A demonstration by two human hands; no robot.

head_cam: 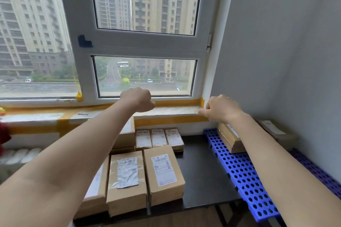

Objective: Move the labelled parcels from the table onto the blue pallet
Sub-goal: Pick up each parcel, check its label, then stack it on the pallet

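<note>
far left: red and yellow thing [3, 131] at frame edge, cut off, too little to tell what
radiator [18, 155]: pale, blurred, under the sill at left
window sill [166, 111]: pale stone, yellow tape strips along front and back edge
window [144, 42]: white frame, black tape patch on crossbar; tower blocks, road, cars outside
left hand [137, 99]: raised in front of lower pane, above the sill; back toward camera, fingers curled under in loose fist, nothing in it
parcels on table [127, 180]: brown cardboard, white shipping labels up; near row of three side by side, touching, leftmost mostly behind left forearm; middle one with crinkled silvery label, taped
right near parcel [163, 171]: clean white label, just beside the middle one, standing a bit taller
far row [158, 137]: three small labelled parcels side by side against the wall below the sill; bigger box to their left, partly behind forearm
table [201, 173]: black top, bare strip between parcels and pallet
blue pallet [245, 177]: perforated plastic, runs near to far along right side, edge over the table edge
parcel on pallet [229, 139]: brown, label partly hidden by right forearm, at far end of pallet
right hand [221, 109]: raised at the sill's right corner, fingers bent, tips drawn together near the sill edge; holding nothing visible, contact with sill unclear
second parcel [275, 129]: labelled, far right against grey wall, right of forearm; what carries it hidden
</note>
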